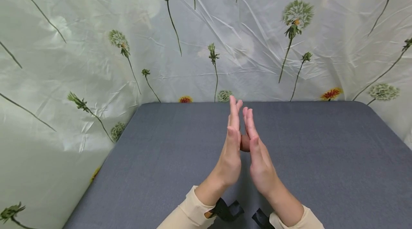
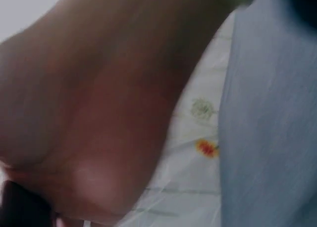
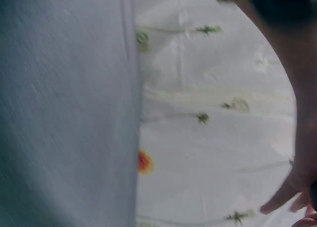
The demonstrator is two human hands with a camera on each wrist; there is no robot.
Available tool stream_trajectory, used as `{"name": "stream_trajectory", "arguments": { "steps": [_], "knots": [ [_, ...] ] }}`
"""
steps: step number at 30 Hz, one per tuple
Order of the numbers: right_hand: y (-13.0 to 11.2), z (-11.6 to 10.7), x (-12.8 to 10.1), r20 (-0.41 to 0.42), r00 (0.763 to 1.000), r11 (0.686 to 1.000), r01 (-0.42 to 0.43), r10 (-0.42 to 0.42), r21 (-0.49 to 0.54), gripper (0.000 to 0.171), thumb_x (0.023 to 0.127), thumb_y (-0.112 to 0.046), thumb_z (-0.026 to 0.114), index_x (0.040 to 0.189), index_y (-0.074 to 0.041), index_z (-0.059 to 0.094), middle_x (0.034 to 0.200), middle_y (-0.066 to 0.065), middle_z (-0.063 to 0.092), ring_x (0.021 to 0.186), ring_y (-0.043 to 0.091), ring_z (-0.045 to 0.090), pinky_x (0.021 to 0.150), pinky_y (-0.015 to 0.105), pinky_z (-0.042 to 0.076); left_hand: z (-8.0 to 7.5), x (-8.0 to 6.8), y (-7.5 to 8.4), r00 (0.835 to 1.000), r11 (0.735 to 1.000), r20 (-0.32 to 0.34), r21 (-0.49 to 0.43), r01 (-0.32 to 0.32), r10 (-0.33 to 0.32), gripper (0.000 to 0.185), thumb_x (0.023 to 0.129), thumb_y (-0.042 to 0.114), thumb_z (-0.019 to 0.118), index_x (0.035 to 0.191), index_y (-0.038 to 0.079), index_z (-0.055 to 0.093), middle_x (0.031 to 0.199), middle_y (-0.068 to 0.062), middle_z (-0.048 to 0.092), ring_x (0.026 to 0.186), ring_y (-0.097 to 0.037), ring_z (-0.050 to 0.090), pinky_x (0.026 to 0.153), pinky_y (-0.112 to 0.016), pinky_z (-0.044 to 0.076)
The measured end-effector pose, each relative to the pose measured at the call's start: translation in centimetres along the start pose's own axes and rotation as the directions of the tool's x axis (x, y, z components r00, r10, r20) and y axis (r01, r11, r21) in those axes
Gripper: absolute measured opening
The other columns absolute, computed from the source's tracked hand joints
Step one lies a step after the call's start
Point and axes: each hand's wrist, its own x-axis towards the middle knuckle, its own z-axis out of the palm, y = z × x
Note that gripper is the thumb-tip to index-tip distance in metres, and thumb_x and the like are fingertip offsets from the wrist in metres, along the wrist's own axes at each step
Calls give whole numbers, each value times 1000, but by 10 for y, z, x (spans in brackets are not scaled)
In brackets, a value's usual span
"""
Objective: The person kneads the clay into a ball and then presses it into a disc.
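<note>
A small brown, rounded lump (image 1: 245, 143) sits between the two palms in the head view. It could be a ball of clay, but its material cannot be told and the hands hide its sides. My left hand (image 1: 231, 152) presses on it from the left with fingers straight and pointing up and away. From the right, my right hand (image 1: 261, 164) faces it, fingers likewise straight. The left wrist view is mostly filled by the blurred left hand (image 2: 109, 128). Along the right edge of the right wrist view, part of a hand (image 3: 297, 182) shows with some fingers.
Both hands are above a table with a grey cloth top (image 1: 167, 143). Behind and to the left hangs a shiny pale curtain (image 1: 199, 25) printed with dandelions. Black straps (image 1: 228, 210) sit at the wrists beside cream sleeves (image 1: 188, 209).
</note>
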Motion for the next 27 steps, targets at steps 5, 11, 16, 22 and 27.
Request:
{"name": "stream_trajectory", "arguments": {
  "steps": [5,11,16,22,27],
  "knots": [
    [3,22,-10,61,998,1000,16,-15,-11,58,119,-34,8,174,-17,-2,183,2,2,169,15,3,128,12,11,-21,8,0,996,993,-76,-107,42,-50,98,93,95,7,170,39,-19,181,7,-1,166,-17,18,130,-56,26],
    [-9,25,-13,48,997,994,68,-64,-90,59,119,-37,10,174,-18,4,184,0,0,170,22,-7,130,15,-2,-24,12,-15,987,972,-70,-197,129,-146,97,91,98,13,169,47,-14,181,8,5,169,-23,5,129,-67,25],
    [-14,12,-7,-10,980,970,193,-196,-148,61,119,-37,13,173,-8,11,182,15,9,170,30,-6,135,25,-3,-7,6,-28,986,949,45,-268,166,-159,97,94,94,14,170,41,-16,182,5,5,166,-25,25,133,-57,24],
    [-10,-5,-1,-37,988,986,148,-151,-72,60,120,-39,12,174,-15,7,183,8,9,169,17,5,122,17,36,5,0,-25,985,967,116,-206,149,-127,87,101,85,6,169,37,-21,181,9,7,167,-18,22,135,-57,13],
    [-3,-12,0,-49,996,996,71,-73,-44,59,120,-41,11,174,-18,4,183,4,3,154,1,40,105,12,48,9,-4,-14,993,993,94,-81,86,-78,83,104,80,-1,170,34,-19,181,10,0,169,-14,0,134,-61,4]
  ]
}}
